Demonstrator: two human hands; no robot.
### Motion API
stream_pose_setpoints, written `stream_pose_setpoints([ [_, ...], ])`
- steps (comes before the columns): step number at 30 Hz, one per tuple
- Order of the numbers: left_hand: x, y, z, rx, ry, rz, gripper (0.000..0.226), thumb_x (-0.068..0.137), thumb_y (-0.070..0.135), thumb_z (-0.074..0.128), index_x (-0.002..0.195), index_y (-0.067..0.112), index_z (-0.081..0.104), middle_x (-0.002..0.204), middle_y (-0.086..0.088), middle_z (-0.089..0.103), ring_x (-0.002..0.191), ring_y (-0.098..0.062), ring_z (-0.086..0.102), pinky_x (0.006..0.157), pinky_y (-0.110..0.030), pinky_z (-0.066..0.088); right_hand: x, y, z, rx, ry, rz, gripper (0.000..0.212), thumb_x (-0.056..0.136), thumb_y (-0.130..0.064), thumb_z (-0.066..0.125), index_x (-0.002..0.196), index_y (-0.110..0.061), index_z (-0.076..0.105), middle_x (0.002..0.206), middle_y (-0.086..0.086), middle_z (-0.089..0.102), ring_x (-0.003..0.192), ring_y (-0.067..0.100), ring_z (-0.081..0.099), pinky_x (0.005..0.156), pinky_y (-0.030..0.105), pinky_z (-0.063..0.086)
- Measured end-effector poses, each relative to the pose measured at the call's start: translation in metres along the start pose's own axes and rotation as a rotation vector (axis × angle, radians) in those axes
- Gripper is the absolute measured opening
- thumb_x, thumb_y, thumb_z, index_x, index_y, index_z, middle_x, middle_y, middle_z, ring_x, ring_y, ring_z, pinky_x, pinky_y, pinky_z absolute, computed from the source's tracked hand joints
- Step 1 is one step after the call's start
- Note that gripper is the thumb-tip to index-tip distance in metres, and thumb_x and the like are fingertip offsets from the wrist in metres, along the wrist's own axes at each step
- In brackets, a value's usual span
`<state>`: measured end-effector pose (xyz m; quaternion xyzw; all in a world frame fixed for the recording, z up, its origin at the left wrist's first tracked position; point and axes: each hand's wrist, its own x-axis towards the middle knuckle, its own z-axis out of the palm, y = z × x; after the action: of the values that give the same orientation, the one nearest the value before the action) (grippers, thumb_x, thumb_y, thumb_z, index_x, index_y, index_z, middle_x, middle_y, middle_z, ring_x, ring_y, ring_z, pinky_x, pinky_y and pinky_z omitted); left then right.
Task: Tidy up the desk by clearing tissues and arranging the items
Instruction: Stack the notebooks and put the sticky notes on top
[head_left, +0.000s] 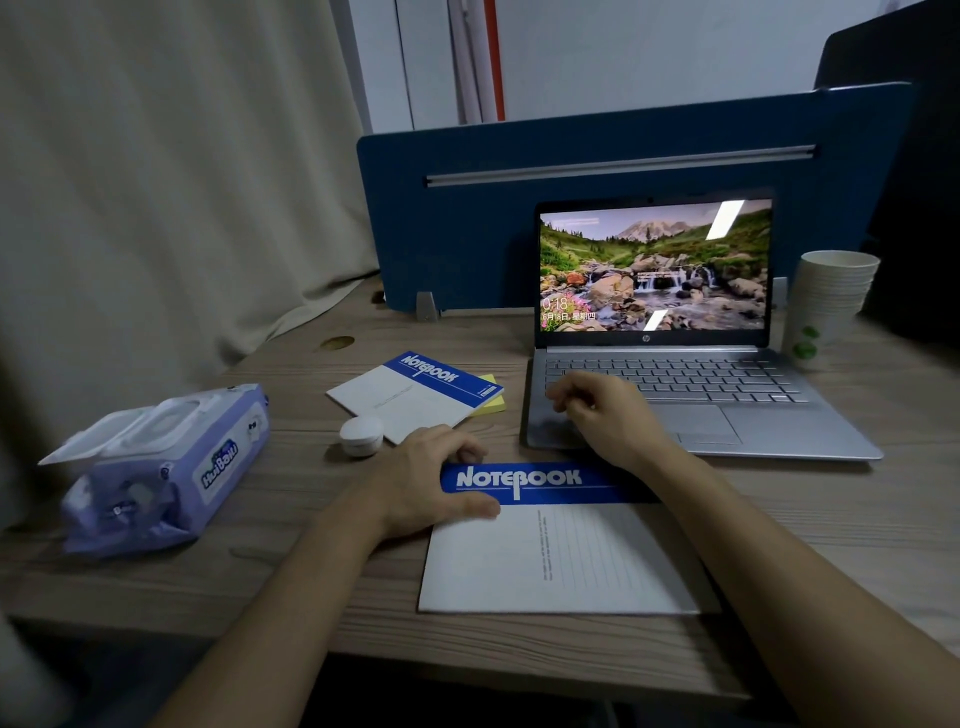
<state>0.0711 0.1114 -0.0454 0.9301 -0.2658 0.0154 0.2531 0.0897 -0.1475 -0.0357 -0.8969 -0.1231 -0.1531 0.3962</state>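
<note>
Two notebooks lie on the bench (291, 597). The near notebook (561, 551) sits close to the front edge, its blue title band under the left hand (431, 483), whose grip is a loose pinch at the top left corner: thumb on the cover, fingers curled over the top edge. The right hand (605, 415) hangs half curled over the laptop (691, 410), at its left palm rest, holding nothing; whether it touches the surface I cannot tell. The far notebook (410, 397) lies tilted just beyond the left hand, covering part of a yellow sticky pad (493, 402), with a small white round case (361, 435) at its near corner. A wet-wipe pack (166, 467), lid flipped open, lies well to the left. Stacked paper cups (831, 301) stand right of the laptop. Bare wood is open between pack and notebooks.
</note>
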Motion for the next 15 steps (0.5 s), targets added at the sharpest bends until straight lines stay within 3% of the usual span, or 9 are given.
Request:
stream_pose_setpoints([
  [7, 0.0025, -0.0010, 0.0002, -0.095, -0.017, -0.077, 0.053, 0.053, 0.075, 0.074, 0.091, 0.041, 0.059, 0.095, 0.022, 0.060, 0.088, 0.011, 0.057, 0.066, -0.016, 0.043, -0.0006, -0.0023, -0.0033, -0.022, 0.008, 0.007, 0.027, 0.095, -0.006, 0.048, 0.108, -0.017, 0.069, 0.099, -0.003, 0.068, 0.094, 0.012, 0.062, 0.083, 0.026, 0.050],
  [12, -0.0010, -0.0018, 0.0003, -0.067, 0.046, 0.033, 0.031, 0.075, 0.062, 0.071, 0.083, 0.039, 0.053, 0.091, 0.019, 0.057, 0.089, 0.004, 0.056, 0.068, -0.018, 0.041, 0.0009, 0.0020, -0.0041, -0.021, -0.041, 0.008, 0.026, 0.096, -0.008, 0.048, 0.107, -0.020, 0.068, 0.099, -0.004, 0.067, 0.094, 0.010, 0.061, 0.079, 0.021, 0.048],
  [15, -0.0046, -0.0041, -0.0037, -0.116, 0.130, 0.012, 0.024, 0.082, 0.055, 0.068, 0.086, 0.035, 0.054, 0.093, 0.019, 0.063, 0.089, 0.007, 0.061, 0.061, -0.013, 0.047, 0.0033, 0.0044, -0.0047, -0.061, -0.096, 0.002, 0.024, 0.096, -0.013, 0.048, 0.104, -0.023, 0.069, 0.095, -0.007, 0.067, 0.092, 0.010, 0.062, 0.080, 0.024, 0.050],
])
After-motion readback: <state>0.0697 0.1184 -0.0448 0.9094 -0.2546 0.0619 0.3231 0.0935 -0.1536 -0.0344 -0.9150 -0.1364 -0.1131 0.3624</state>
